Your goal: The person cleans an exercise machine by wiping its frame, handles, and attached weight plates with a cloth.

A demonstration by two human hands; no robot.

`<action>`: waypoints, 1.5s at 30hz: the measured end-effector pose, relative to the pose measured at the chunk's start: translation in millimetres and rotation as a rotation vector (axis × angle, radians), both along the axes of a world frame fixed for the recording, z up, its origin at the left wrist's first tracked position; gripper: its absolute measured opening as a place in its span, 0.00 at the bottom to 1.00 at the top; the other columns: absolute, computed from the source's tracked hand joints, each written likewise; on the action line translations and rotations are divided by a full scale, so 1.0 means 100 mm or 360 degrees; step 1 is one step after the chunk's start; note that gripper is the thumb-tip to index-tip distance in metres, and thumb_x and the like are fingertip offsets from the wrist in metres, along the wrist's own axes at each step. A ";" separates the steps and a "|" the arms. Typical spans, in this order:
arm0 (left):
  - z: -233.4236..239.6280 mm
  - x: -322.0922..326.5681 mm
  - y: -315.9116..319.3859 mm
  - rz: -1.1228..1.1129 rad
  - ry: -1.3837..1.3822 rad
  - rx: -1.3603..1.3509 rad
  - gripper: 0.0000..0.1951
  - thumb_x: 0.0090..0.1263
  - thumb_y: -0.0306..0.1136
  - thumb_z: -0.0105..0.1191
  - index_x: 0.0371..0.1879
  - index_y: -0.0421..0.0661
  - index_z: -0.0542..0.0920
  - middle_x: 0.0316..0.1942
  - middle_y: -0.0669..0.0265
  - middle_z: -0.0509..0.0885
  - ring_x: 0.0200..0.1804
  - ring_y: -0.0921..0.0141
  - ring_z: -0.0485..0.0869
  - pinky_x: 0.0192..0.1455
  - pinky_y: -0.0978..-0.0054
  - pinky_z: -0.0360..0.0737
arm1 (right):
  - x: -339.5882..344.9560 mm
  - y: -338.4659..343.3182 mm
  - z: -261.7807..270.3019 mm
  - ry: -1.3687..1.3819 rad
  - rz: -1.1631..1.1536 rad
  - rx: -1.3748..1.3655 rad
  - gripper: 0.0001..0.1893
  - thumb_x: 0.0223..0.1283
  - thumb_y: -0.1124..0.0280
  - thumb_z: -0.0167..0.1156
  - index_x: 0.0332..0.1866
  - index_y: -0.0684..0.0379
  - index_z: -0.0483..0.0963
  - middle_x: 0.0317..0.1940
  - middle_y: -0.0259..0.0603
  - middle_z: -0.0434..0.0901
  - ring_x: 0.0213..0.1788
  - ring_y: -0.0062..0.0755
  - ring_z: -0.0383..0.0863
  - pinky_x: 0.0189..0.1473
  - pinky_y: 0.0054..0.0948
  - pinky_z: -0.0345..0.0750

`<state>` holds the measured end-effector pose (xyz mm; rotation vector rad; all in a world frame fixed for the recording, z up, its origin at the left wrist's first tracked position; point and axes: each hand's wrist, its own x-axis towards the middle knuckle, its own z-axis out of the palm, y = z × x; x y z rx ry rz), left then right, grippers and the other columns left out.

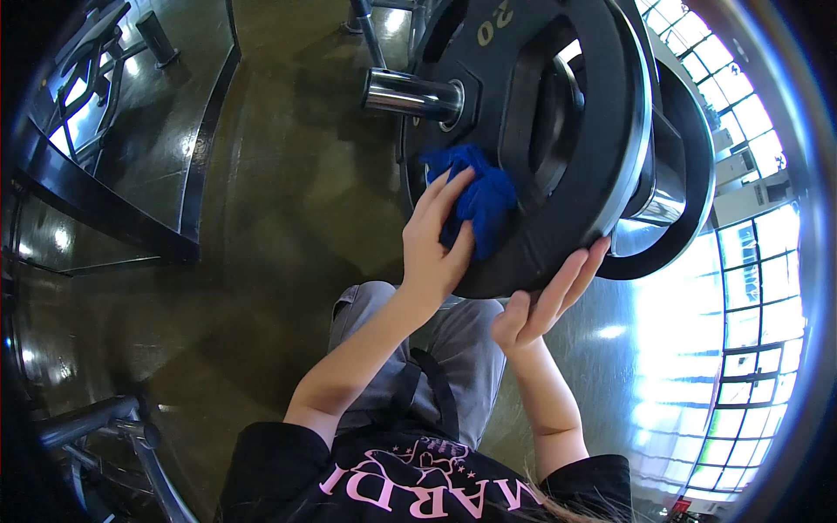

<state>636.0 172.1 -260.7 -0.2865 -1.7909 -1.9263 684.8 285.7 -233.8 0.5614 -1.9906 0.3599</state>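
Note:
A large black weight plate [484, 72] with a gold number hangs on a shiny metal peg [412, 95] in front of me. My left hand [435, 235] holds a crumpled blue cloth [484, 202] and presses it to the plate's face, below the peg and beside an oval grip opening [556, 124]. Against the plate's lower right rim lies my right hand [546, 294], its fingers extended along the edge and its thumb apart. It touches the plate without closing around it.
Another black plate [703, 196] hangs behind the first. Gym machine frames stand at upper left [98, 78] and lower left [98, 418]. A dark-framed mirror [203, 150] leans at left, above a glossy floor [281, 163]. Large gridded windows [758, 340] line the right side.

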 end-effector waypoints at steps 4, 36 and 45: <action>-0.16 -0.01 0.00 -0.0001 -0.0019 0.0042 0.24 0.50 0.20 0.48 0.51 0.46 0.72 0.52 0.51 0.71 0.55 0.57 0.71 0.57 0.69 0.66 | 0.20 0.13 -0.26 -0.0061 0.0041 0.0050 0.26 0.51 0.67 0.45 0.55 0.73 0.59 0.56 0.67 0.56 0.61 0.66 0.53 0.61 0.54 0.52; 0.73 -0.86 0.02 0.0050 0.0455 0.0062 0.17 0.53 0.27 0.49 0.45 0.38 0.73 0.43 0.51 0.76 0.47 0.53 0.74 0.52 0.67 0.70 | -1.32 -0.31 1.97 -0.0942 0.0392 -0.0226 0.24 0.65 0.56 0.38 0.46 0.71 0.71 0.43 0.49 0.76 0.47 0.35 0.73 0.52 0.24 0.64; 0.47 -0.45 0.05 0.0183 0.0447 -0.0143 0.20 0.51 0.21 0.46 0.47 0.40 0.72 0.45 0.51 0.75 0.50 0.56 0.73 0.55 0.68 0.66 | -1.00 -0.49 1.88 -0.0739 -0.0052 -0.0024 0.24 0.64 0.57 0.38 0.48 0.71 0.69 0.47 0.51 0.74 0.51 0.39 0.71 0.55 0.26 0.61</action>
